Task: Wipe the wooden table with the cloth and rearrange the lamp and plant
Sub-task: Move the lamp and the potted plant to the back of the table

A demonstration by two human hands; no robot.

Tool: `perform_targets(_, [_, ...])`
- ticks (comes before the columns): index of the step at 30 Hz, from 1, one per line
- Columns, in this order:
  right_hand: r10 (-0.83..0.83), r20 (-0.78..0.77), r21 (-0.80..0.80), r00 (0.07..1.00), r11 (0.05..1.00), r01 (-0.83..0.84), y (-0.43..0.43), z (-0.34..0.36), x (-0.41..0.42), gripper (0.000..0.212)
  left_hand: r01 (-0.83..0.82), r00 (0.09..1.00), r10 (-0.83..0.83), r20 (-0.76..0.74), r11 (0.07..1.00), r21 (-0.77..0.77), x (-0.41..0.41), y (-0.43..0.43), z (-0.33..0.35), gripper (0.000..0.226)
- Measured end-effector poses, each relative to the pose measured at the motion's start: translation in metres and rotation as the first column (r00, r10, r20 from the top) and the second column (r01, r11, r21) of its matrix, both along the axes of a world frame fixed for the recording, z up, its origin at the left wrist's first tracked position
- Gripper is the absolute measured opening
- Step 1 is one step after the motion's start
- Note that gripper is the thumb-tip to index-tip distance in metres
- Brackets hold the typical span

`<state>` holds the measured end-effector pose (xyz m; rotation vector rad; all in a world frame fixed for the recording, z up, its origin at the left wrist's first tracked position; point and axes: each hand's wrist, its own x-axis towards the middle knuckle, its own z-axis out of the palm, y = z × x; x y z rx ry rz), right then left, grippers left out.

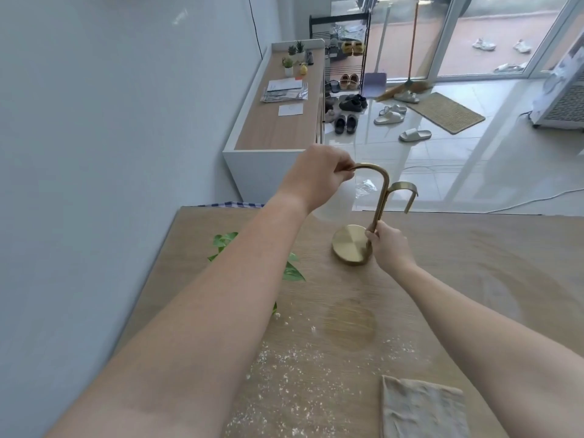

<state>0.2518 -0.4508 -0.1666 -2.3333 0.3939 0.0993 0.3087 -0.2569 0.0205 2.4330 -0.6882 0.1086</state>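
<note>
A brass lamp [380,197] with a round base [349,248] is tilted above the far part of the wooden table [474,279]. My left hand [319,175] grips the curved top of its arm. My right hand [390,248] grips the lower stem next to the base. A white globe shade [335,207] shows partly behind my left wrist. The plant [292,271] has green leaves at the table's left, mostly hidden under my left forearm. A beige cloth [423,409] lies flat near the front edge. White crumbs [284,368] and a round dust-free mark [350,324] sit mid-table.
A grey wall [110,153] runs along the table's left edge. Beyond stands a white sideboard [278,121] with small potted plants and papers. Shoes and slippers [390,116], a doormat, a broom and a white cable lie on the glossy floor [458,172].
</note>
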Motion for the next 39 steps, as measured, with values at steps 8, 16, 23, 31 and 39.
perform_targets(8, [-0.017,-0.021,0.029,1.0,0.999,0.018,0.001,-0.005,0.003,0.016,-0.014,0.999,0.014,-0.034,1.0,0.013,0.006,-0.004,0.001,0.015])
perform_targets(16, [-0.175,0.024,0.13,0.984,0.977,0.171,0.01,0.001,-0.032,0.019,-0.146,0.988,0.139,-0.066,0.982,-0.118,-0.035,0.05,0.006,0.039])
perform_targets(23, [0.056,0.02,0.335,0.998,0.94,-0.059,0.087,0.006,-0.115,0.015,-0.608,0.781,0.61,-0.133,0.694,-0.385,-0.121,0.2,-0.023,0.025])
perform_targets(31, [0.13,-0.074,0.542,0.989,0.837,-0.07,0.186,-0.012,-0.144,0.024,-0.767,0.567,0.377,-0.733,0.567,-0.301,-0.185,0.261,-0.151,0.046])
perform_targets(39, [-0.065,-0.147,0.739,0.987,0.656,0.154,0.253,-0.005,-0.151,0.035,-0.745,0.471,0.017,-0.882,0.543,-0.387,-0.19,0.253,-0.193,0.073])
